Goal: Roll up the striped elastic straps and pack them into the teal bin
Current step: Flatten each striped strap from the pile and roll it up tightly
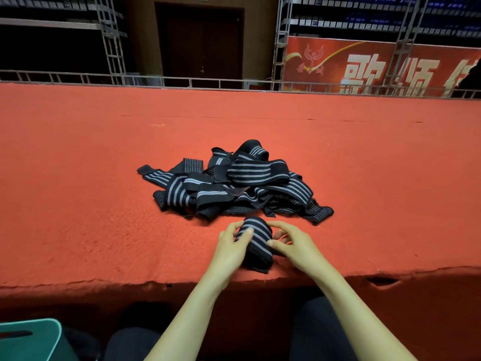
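We are holding a partly rolled strap [256, 243] between both hands, near the front edge of the desk [104, 178], which is covered in red felt. Our left hand [230, 247] is gripping the roll's left side, its fingers curling round the far edge and its thumb lying across the grey stripes on top. Our right hand [295, 246] is closing on the right side, its forefinger hooking over the far end and its thumb pressing against the roll's flank; its other fingers are bending loosely beside it. The roll is sitting on the felt between the two palms, its near end pointing toward us, with a flat black tail showing beneath it.

Just beyond our fingertips, the pile of loose straps [234, 183] is lying in a tangled heap, black with grey stripes, and its nearest edge is almost touching the roll. One end is trailing off to the left, another to the right.

The teal bin [28, 340] is standing below the desk's edge at the lower left corner, well apart from both hands, with only its rim and a handle slot showing. We cannot tell what is in it. Our knees in dark trousers [320, 332] are showing under our forearms. Across the desk a metal railing [182, 82] is running, with a red banner [377, 66] and a dark door [200, 43] behind it.
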